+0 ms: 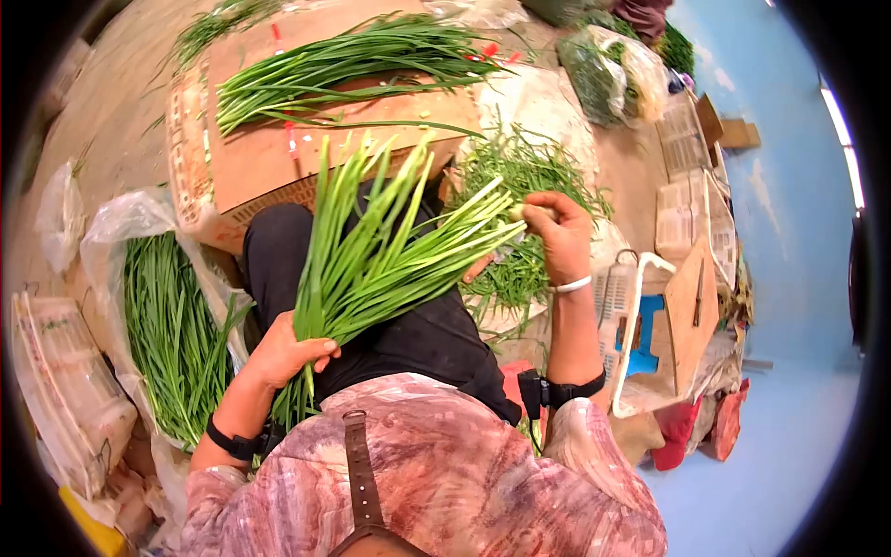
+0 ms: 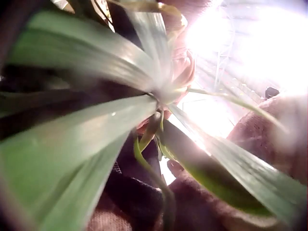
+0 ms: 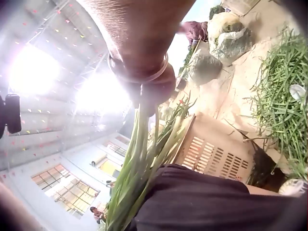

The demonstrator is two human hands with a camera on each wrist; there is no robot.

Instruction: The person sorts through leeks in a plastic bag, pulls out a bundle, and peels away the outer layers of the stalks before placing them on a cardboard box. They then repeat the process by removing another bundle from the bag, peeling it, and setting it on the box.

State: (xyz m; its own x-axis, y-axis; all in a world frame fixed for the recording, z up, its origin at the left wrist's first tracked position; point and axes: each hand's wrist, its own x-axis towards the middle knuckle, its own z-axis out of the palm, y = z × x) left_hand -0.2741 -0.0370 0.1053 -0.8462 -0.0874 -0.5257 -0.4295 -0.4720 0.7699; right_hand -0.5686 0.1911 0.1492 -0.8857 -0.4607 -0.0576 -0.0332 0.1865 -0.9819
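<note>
The left hand [image 1: 292,353] grips the green stalks [image 1: 390,251] above the lap. The right hand [image 1: 560,232] pinches at pale stalk ends; what exactly its fingertips hold is hard to see.

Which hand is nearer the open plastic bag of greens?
Left. The left hand grips the bundle close beside the plastic bag; the right hand pinches pale stem ends across the lap, on the side away from it.
</note>
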